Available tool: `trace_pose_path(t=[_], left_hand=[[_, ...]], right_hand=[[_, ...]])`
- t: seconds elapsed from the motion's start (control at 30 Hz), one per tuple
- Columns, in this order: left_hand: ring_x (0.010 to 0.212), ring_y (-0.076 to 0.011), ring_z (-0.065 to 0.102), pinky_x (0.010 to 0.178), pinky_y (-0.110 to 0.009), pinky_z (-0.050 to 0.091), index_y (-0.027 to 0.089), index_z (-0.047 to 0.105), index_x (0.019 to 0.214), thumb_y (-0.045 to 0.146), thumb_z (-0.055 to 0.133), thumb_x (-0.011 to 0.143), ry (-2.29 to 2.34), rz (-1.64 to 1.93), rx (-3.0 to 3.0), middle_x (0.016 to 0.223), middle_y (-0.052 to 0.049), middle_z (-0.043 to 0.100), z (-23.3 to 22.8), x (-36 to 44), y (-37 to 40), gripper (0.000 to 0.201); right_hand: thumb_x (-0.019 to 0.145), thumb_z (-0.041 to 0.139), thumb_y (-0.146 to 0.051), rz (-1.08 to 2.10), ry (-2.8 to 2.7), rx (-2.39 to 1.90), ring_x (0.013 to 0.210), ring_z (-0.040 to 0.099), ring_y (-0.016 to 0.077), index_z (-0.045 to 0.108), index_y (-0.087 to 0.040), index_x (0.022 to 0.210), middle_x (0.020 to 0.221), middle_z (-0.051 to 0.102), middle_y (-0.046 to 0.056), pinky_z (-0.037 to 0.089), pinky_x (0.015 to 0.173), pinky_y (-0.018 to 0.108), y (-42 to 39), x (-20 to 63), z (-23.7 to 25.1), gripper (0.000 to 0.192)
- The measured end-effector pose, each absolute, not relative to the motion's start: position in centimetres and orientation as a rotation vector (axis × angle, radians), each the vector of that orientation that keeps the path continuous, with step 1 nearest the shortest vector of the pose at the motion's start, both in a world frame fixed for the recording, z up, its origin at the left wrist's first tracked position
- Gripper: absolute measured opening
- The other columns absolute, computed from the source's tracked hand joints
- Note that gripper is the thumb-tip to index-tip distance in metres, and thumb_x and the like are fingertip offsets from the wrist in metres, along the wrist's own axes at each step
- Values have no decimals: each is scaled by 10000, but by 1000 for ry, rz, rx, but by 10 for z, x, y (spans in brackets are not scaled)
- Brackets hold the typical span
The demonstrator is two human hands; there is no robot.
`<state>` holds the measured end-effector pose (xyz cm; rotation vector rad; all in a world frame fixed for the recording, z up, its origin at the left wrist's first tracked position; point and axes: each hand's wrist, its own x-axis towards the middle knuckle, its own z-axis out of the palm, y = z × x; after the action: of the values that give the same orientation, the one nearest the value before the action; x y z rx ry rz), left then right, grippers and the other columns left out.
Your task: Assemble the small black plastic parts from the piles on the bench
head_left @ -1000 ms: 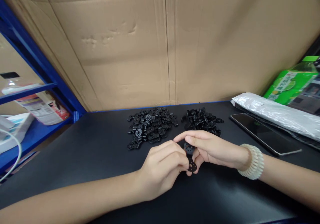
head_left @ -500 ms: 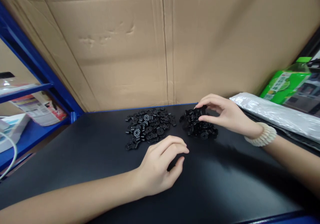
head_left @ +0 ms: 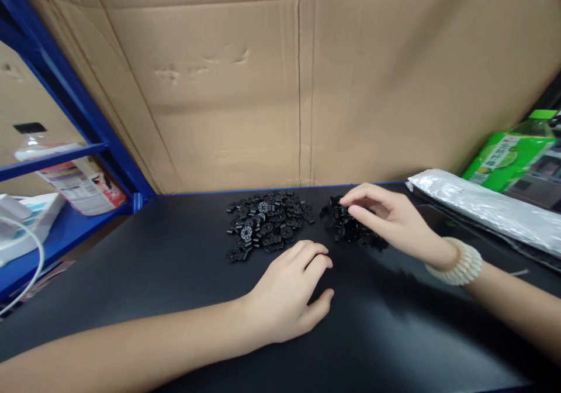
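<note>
Your right hand (head_left: 390, 220) pinches at the right pile (head_left: 350, 229) near the worktop's (head_left: 175, 264) far edge | left hand (head_left: 289, 299) rests loosely curled, holding nothing | left pile (head_left: 265, 223) large, much apparently left.

On the black bench (head_left: 131, 299) before you, your left hand (head_left: 287, 296) rests at six o'clock. At twelve lies the left heap of small black plastic discs (head_left: 267, 223); the right heap of black plastic pieces (head_left: 346, 229) sits at one o'clock, under your right hand (head_left: 390, 220). The crinkled clear plastic bag (head_left: 486, 209) lies at three o'clock, the brown cardboard wall (head_left: 280, 89) behind everything.
</note>
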<state>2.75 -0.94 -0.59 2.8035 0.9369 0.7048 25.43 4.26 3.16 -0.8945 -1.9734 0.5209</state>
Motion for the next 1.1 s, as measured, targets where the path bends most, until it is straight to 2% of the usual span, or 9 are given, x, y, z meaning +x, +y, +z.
trace_pose_path(t=[0.1, 0.17, 0.3, 0.4, 0.57, 0.83, 0.9, 1.03, 1.1], left_hand=[[1221, -358, 452, 1011, -497, 423, 105, 563, 1132, 312, 585, 842, 1078, 611, 2961, 1275, -194, 547, -5, 26, -10, 356], [1211, -382, 456, 998, -526, 407, 79, 563, 1146, 291, 558, 865, 1199, 540, 3105, 1252, -211, 562, -2, 24, -5, 352], [945, -335, 585, 792, -470, 463, 97, 610, 962, 99, 484, 881, 1493, 383, 3250, 971, -162, 650, 8, 17, 15, 150], [768, -305, 602, 667, -410, 447, 106, 602, 852, 83, 509, 867, 1560, 363, 3239, 797, -126, 633, 13, 11, 28, 97], [679, -247, 592, 626, -345, 418, 143, 570, 727, 79, 501, 881, 1439, 402, 3288, 719, -81, 616, 11, 6, 36, 181], [666, -218, 579, 642, -346, 408, 145, 603, 696, 30, 428, 882, 1154, 731, 3308, 690, -83, 652, 8, 4, 35, 280], [690, -206, 598, 671, -344, 423, 158, 613, 720, 80, 463, 892, 1097, 878, 3234, 730, -73, 683, 10, 4, 34, 241], [625, -148, 598, 633, -283, 459, 169, 605, 779, 130, 547, 849, 1083, 1183, 2948, 703, -19, 674, 10, 13, 22, 99], [556, -111, 576, 565, -227, 469, 163, 582, 788, 90, 554, 829, 1120, 1263, 2777, 642, 14, 631, 7, 18, 14, 88]], right_hand=[[927, 541, -257, 672, -1963, -848, 900, 610, 193, 639, -216, 968, 957, 640, 46, 487, 803, 315, 20, 233, 27, 114], [928, 532, -228, 754, -1991, -809, 865, 611, 175, 639, -208, 960, 928, 643, 38, 487, 788, 299, 11, 224, 22, 114], [924, 515, -209, 852, -2023, -815, 811, 610, 166, 643, -191, 938, 870, 643, 37, 484, 746, 291, 7, 219, 12, 129], [917, 519, -212, 920, -2023, -841, 815, 622, 169, 647, -189, 936, 874, 650, 41, 494, 735, 290, 10, 218, 6, 131], [904, 533, -224, 1019, -1995, -858, 813, 629, 168, 653, -184, 909, 851, 657, 35, 507, 748, 290, 12, 216, 1, 127], [891, 544, -243, 1265, -1841, -853, 741, 605, 147, 615, -164, 939, 803, 600, 24, 525, 650, 279, 15, 213, -9, 116], [880, 547, -228, 1316, -1770, -845, 728, 597, 139, 558, -174, 1039, 845, 568, 21, 533, 621, 276, 15, 212, -13, 169], [855, 588, -225, 1347, -1633, -857, 775, 613, 135, 399, -243, 1241, 1054, 511, 45, 561, 613, 287, 14, 210, -15, 430], [871, 597, -290, 1425, -1635, -826, 755, 620, 137, 468, -211, 1153, 1001, 533, 44, 564, 572, 271, 13, 209, -15, 321]])
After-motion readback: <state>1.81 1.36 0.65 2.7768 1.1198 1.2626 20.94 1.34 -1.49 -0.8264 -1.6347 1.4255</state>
